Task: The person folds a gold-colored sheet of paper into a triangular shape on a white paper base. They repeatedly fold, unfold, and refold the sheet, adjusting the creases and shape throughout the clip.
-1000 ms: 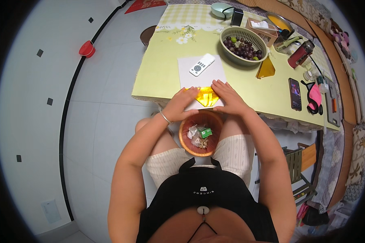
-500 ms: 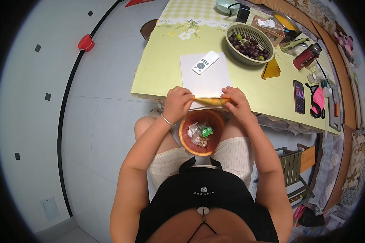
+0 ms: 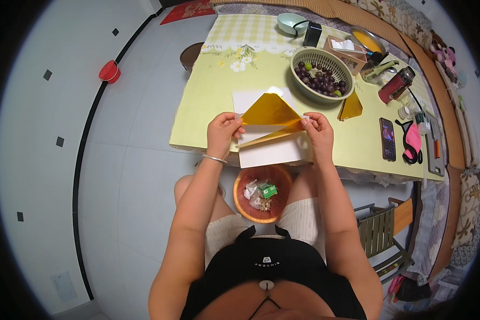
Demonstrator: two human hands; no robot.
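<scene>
Ideally, pinch lightly and evenly: your left hand (image 3: 224, 129) and right hand (image 3: 319, 133) nip opposite ends of the folded gold paper (image 3: 271, 111) over the white sheet (image 3: 272, 155); uneven pull could skew its creases.

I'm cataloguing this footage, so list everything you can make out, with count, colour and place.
gold paper: 1, gold, between both hands
white sheet: at least 1, white, below the gold paper
folded gold piece: 1, brown-gold, beside the colander
colander: 1, grey-green, on the table
grapes: many, purple and green, in the colander
bowl: 1, pale green, far end
tissue box: 1, brown, beyond the colander
flask: 1, red, table's right
phone: 1, black, table's right
table: 1, yellow-green cloth, ahead
bin: 1, orange-brown, between the knees
bucket: 1, red, floor left
left hand: 1, paper's left end
right hand: 1, paper's right end
</scene>
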